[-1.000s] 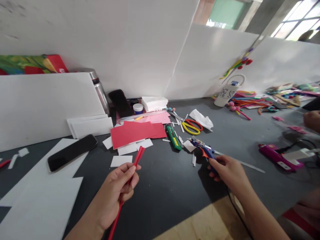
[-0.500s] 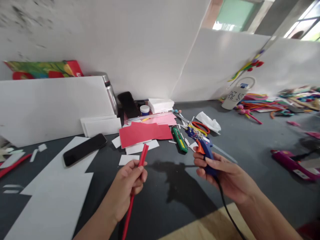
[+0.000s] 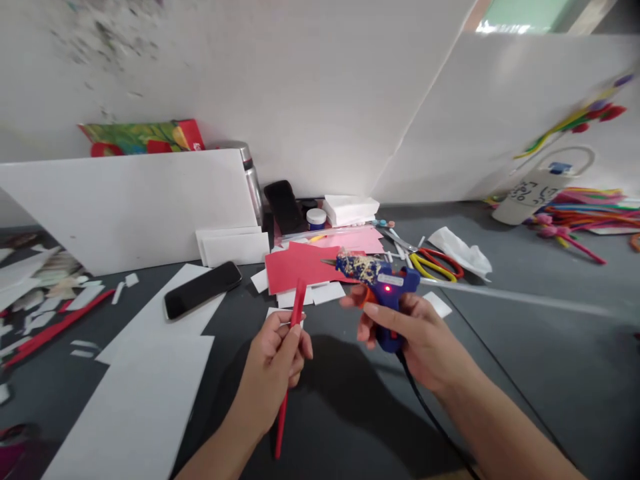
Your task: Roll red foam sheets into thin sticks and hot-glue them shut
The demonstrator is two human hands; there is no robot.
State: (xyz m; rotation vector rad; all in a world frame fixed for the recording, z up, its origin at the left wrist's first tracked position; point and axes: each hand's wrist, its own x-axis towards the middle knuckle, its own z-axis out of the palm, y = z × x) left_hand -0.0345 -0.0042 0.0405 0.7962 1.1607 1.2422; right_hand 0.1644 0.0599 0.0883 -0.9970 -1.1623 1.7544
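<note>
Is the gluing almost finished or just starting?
It looks like it is just starting. Already done: the red strip is cut and folded, and the glue gun is switched on, its red light glowing. In hand: the left hand grips the strip and the right hand grips the gun, nozzle beside the strip's top end. Left: no glue shows on the strip yet.

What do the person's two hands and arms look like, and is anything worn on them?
The left hand and right hand are both bare: no gloves, rings, watch or bracelet visible. Both forearms are uncovered, with no sleeves in view. Fingernails look short and unpainted.
</note>
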